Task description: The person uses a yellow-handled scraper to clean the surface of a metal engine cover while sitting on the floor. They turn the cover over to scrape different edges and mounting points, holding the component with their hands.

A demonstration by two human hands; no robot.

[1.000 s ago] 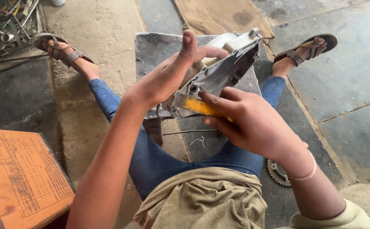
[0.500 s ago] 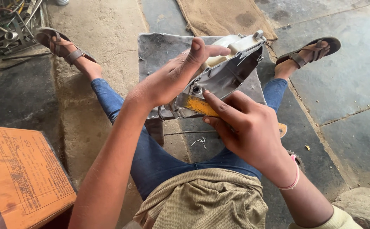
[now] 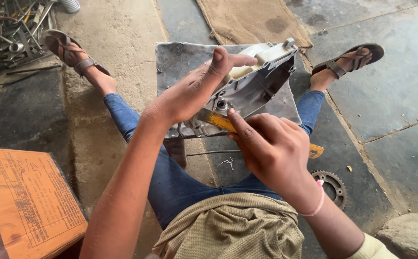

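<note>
- Grey stone-slab floor [image 3: 400, 96] — dusty, in daylight.
- Burlap mat [image 3: 252, 19] at top edge.
- Scrap-metal pile [image 3: 7, 29] — top-left corner.
- Orange cardboard box [image 3: 27, 196] at lower left.

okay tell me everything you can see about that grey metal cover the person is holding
The grey metal cover is a cast casing, silvery and dull, with a hollow, shadowed inside, ribbed edges and a small boss at its far corner. It is tilted, open side facing right, above a scuffed metal sheet on the floor. The left hand grips its near edge, thumb up. The right hand presses a yellow-handled tool against its lower end, beside a bolt.
</note>
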